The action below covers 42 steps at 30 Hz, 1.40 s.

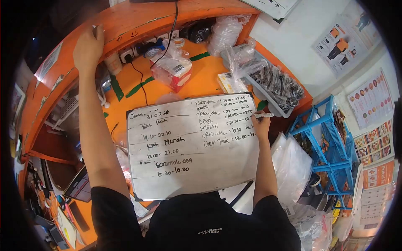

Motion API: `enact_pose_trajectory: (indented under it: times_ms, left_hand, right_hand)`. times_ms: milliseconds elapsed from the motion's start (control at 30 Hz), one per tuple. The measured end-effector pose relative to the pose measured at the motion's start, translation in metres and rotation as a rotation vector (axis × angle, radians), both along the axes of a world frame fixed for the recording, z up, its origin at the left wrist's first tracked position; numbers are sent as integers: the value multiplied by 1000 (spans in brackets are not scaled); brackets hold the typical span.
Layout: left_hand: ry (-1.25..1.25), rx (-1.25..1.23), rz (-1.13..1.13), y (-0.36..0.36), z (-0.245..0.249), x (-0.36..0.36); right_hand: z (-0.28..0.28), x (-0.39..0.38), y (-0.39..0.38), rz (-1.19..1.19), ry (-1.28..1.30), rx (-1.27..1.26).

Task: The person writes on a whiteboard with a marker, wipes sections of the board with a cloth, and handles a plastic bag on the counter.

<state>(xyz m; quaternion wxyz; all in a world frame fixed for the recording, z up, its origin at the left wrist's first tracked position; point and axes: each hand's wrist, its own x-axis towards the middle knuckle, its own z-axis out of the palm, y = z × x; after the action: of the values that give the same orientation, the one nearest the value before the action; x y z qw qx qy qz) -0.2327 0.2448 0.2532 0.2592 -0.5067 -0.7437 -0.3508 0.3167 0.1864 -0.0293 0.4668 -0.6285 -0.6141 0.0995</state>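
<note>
A whiteboard [176, 175] with handwritten black names, dates and times leans in front of my body, its lower edge against my black shirt. My right hand [261, 126] is at the board's right edge, closed on a white marker [264, 114] that points left. My left hand [88, 49] is raised at the upper left, by the edge of the orange shelf [142, 21]. Its fingers are curled, and a small dark thing shows at the fingertips; I cannot make out what it is.
Behind the board, an orange counter [134, 75] holds a red-and-white box [172, 73] in plastic. A grey tray [289, 109] of black wrapped items stands at right. Nearby are a blue rack [322, 142] and clear plastic bags [291, 167]. A black cable [172, 33] hangs down.
</note>
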Motion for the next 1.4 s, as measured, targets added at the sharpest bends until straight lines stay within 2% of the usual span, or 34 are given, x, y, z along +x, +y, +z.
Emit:
enact_pose_trajectory:
  times_ms: [100,167,300,400,467,600,667,700,767,867,900,933,967,1000,1033,1067,1100,1133,1167,1200,1233,1300,1333,1400]
  left_hand:
    - [-2,8,-4,0,-1,1]
    - [1,15,-2,0,-1,1]
    - [10,17,5,0,-2,0]
    - [18,28,3,2,-3,-1]
    - [19,33,7,2,-3,-1]
    - [19,34,-13,0,-1,1]
    - [16,17,-9,1,-2,0]
    - [31,19,4,4,-3,-2]
    - [44,19,27,7,-6,-9]
    - [25,39,31,-3,-3,5]
    - [18,223,-96,-10,-3,11]
    - [15,408,-225,-16,-5,13]
    - [-81,581,-459,-11,-19,7]
    - [-156,517,-572,-25,-30,19]
    - [-92,559,-638,-38,-51,42]
    - [-250,351,-754,-55,-83,59]
    - [16,288,-805,-55,-136,70]
    - [102,204,-939,-91,-164,103]
    - [-404,-129,-1232,-133,-165,134]
    - [-517,-348,-1288,-157,-179,151]
    - [-554,-356,-1394,-176,-189,167]
    - [-643,-477,-1448,-203,-198,181]
    - [-649,-485,-1452,-210,-201,186]
    - [-668,-407,-1496,-216,-206,192]
  right_hand:
    - [-5,3,3,-34,82,-10]
    - [-9,7,2,-45,-43,29]
    - [2,-1,-3,-53,-27,4]
    - [-1,2,1,-75,125,0]
    - [-4,6,3,-53,2,53]
    - [-13,11,9,-99,-51,119]
    - [6,2,-1,-43,117,29]
    - [8,1,-5,-41,121,23]
    - [13,0,-16,-114,206,165]
    - [24,-20,-44,-134,311,166]
    - [20,-28,-54,-26,406,157]
    - [22,-41,-65,-17,415,159]
    - [25,-54,-77,39,450,131]
    - [32,-68,-89,95,486,105]
    - [43,-81,-102,100,499,105]
    - [58,-94,-115,247,745,-11]
    - [73,-105,-125,395,985,-131]
    - [85,-114,-134,398,992,-129]
    - [96,-122,-143,516,1001,-185]
    - [107,-128,-153,631,1006,-243]
    - [118,-134,-160,662,995,-304]
    - [126,-139,-170,674,917,-337]
    - [127,-141,-174,695,832,-360]
    - [126,-140,-178,694,841,-349]
